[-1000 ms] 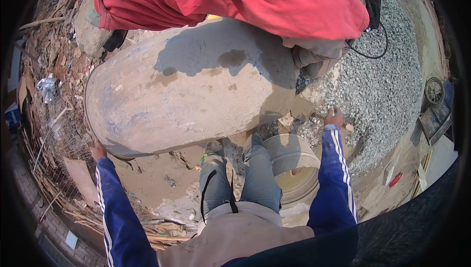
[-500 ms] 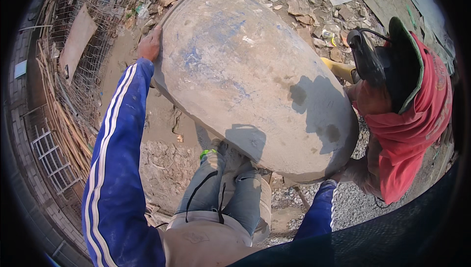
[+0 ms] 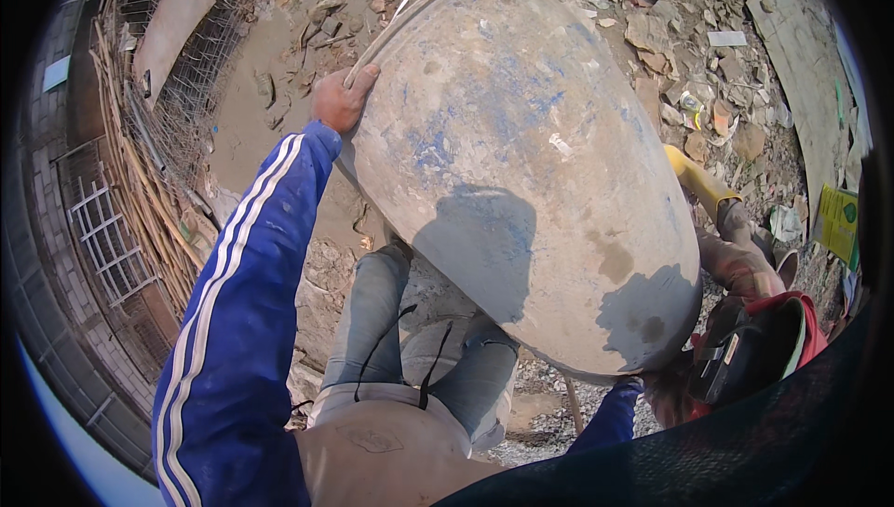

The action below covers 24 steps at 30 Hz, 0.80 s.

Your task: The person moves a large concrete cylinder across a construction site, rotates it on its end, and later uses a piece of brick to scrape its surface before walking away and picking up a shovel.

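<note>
A large, cement-smeared drum (image 3: 484,228) with worn blue patches lies tilted across the middle of the view, its rimmed end at the upper left and its rounded closed end at the lower right. My left hand (image 3: 343,99) is closed on the rim, thumb on the outer wall. At the other end my right hand (image 3: 629,383) reaches to the drum's lower edge; its fingers are hidden beneath. The drum's inside faces away and cannot be seen. A wet dark patch marks the closed end, and a shadow falls on its side.
A co-worker in a red top (image 3: 808,328) and yellow boots (image 3: 698,176) bends close beside the closed end. Bamboo poles (image 3: 140,172), wire mesh (image 3: 209,69) and a white metal frame (image 3: 112,242) lie at left. Broken rubble (image 3: 652,32) covers the ground beyond; gravel (image 3: 545,437) lies near.
The drum appears further right in view, and its rimmed end has swung to the right with my left hand. The co-worker has bent lower, toward the closed end.
</note>
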Motion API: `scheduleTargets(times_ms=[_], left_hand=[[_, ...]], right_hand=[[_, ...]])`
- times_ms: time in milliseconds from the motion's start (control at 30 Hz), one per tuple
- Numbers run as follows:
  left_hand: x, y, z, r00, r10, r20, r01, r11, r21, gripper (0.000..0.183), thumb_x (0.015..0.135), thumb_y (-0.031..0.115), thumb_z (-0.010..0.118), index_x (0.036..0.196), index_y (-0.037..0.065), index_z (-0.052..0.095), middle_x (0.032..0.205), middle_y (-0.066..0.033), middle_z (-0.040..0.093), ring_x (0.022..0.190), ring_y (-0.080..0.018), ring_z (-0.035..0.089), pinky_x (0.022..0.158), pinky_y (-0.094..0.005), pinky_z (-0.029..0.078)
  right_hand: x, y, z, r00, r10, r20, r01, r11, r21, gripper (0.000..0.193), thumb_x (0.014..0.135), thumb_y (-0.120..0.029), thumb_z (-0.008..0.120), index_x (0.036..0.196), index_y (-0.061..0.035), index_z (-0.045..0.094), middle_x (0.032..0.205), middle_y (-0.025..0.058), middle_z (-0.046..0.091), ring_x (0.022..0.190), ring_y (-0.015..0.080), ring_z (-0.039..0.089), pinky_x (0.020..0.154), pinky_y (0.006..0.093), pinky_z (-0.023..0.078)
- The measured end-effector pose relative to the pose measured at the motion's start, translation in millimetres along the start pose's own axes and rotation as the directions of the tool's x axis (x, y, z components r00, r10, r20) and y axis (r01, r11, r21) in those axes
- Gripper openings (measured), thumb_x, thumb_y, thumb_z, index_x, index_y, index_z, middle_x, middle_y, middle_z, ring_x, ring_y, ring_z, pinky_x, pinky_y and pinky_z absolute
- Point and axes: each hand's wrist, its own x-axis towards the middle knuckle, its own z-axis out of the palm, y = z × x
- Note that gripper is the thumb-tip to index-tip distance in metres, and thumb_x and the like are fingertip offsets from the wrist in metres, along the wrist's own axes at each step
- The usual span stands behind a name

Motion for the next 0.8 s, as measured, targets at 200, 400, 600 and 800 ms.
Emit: scheduleTargets(times_ms=[200, 400, 600, 800], left_hand=[[12.2, -0.3, -10.6, 0.999, 0.004, 0.047, -0.005, 1.0, 0.019, 0.057, 0.081, 0.054, 0.053, 0.076, -0.002, 0.063, 0.059, -0.0139, 0.056, 0.054, -0.0187, 0.051, 0.056, -0.0349, 0.042], [24.6, -25.4, 2.9, 0.995, 0.092, 0.025, -0.092, 0.996, 0.0, 0.057, 0.081, 0.053, 0.053, 0.072, -0.002, 0.061, 0.056, -0.0179, 0.051, 0.052, -0.0252, 0.049, 0.054, -0.0384, 0.04], [35.6, -36.5, 18.5, 0.986, 0.162, 0.025, -0.161, 0.986, -0.044, 0.055, 0.082, 0.052, 0.052, 0.073, -0.001, 0.062, 0.061, -0.0226, 0.054, 0.056, -0.0338, 0.051, 0.056, -0.0409, 0.041], [44.7, -46.3, 29.7, 0.976, 0.216, -0.023, -0.217, 0.976, -0.032, 0.058, 0.082, 0.056, 0.048, 0.076, 0.0, 0.064, 0.068, -0.0245, 0.057, 0.067, -0.0384, 0.057, 0.062, -0.0436, 0.043]], right_hand=[[-46.1, -19.1, 22.5, 1.0, -0.026, -0.008, 0.026, 0.999, 0.022, 0.049, 0.087, -0.032, 0.051, 0.123, -0.0012, 0.042, 0.103, 0.0204, 0.055, 0.1, 0.0323, 0.053, 0.087, 0.0393, 0.041], [-76.9, -31.4, 35.6, 0.997, -0.074, -0.014, 0.075, 0.995, 0.068, 0.05, 0.086, -0.032, 0.051, 0.124, -0.0007, 0.041, 0.105, 0.0204, 0.054, 0.101, 0.0323, 0.052, 0.087, 0.0394, 0.04], [-91.8, -40.7, 43.1, 0.987, -0.157, -0.022, 0.158, 0.981, 0.116, 0.052, 0.086, -0.032, 0.052, 0.125, -0.0003, 0.039, 0.107, 0.0204, 0.052, 0.102, 0.0324, 0.051, 0.088, 0.0396, 0.04], [-97.1, -42.3, 47.2, 0.965, -0.259, -0.042, 0.262, 0.95, 0.169, 0.053, 0.086, -0.032, 0.052, 0.126, 0.0002, 0.037, 0.109, 0.0204, 0.051, 0.103, 0.0324, 0.05, 0.089, 0.0398, 0.039]])
